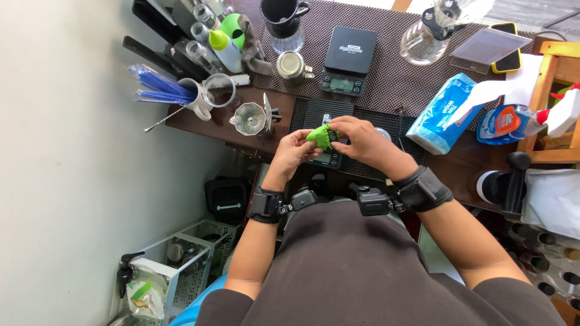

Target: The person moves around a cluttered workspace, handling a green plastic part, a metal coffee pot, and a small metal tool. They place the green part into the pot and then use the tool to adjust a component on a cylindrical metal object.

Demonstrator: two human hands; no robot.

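Left hand (294, 149) and right hand (361, 140) together, fingers pinched on a small green object (320, 136). Held above a black scale (325, 130), beside a metal moka pot (252, 118).

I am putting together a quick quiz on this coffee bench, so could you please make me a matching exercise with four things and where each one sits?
Things:
1. green crumpled piece
2. black scale
3. blue straws
4. blue tissue pack

Places:
A. in a white mug at the bench's left end
B. lying right of the hands
C. pinched between the left hand and right hand
D. on the brown mat at the back of the bench

Pairs: 1-C, 2-D, 3-A, 4-B
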